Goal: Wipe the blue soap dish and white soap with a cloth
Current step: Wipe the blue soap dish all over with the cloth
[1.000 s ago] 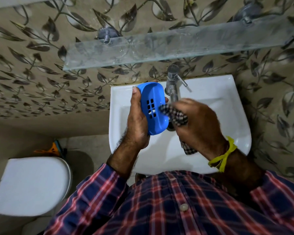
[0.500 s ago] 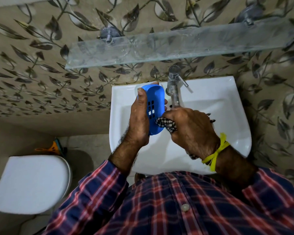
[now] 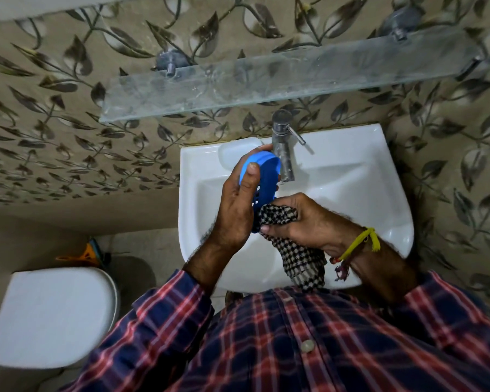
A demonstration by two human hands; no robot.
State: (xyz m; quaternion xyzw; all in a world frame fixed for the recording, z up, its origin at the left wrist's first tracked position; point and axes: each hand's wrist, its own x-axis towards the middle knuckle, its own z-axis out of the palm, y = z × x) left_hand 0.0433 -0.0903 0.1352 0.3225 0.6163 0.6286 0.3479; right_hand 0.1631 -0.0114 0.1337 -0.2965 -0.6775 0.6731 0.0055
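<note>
Head view, looking down over a white ceramic wash basin (image 3: 351,193) fixed to a wall papered with a dark leaf pattern. I see the left hand (image 3: 235,213) closed around a blue oval plastic soap dish (image 3: 262,176), which it holds on edge above the basin bowl, just left of the metal tap (image 3: 282,148). The thumb lies flat along the dish's near rim, with its nail near the upper end; the other fingers wrap behind the dish and are mostly hidden. The dish's slotted base shows as a dark strip near the palm.

The right hand (image 3: 303,222) is curled tight on a black-and-white checked cloth (image 3: 297,250). A bunched part of the cloth presses against the lower end of the dish, between the two hands; the loose remainder hangs below the right palm toward the basin's front edge. A yellow thread band (image 3: 359,243) circles the right wrist.

A pale rounded form (image 3: 238,152) sits in the basin's rear left recess, just behind the dish; I cannot tell whether it is the white soap. A clear glass shelf (image 3: 266,86) runs above the tap. A white toilet lid (image 3: 51,315) lies at lower left, and red-and-blue plaid sleeves (image 3: 164,312) fill the bottom of the field.
</note>
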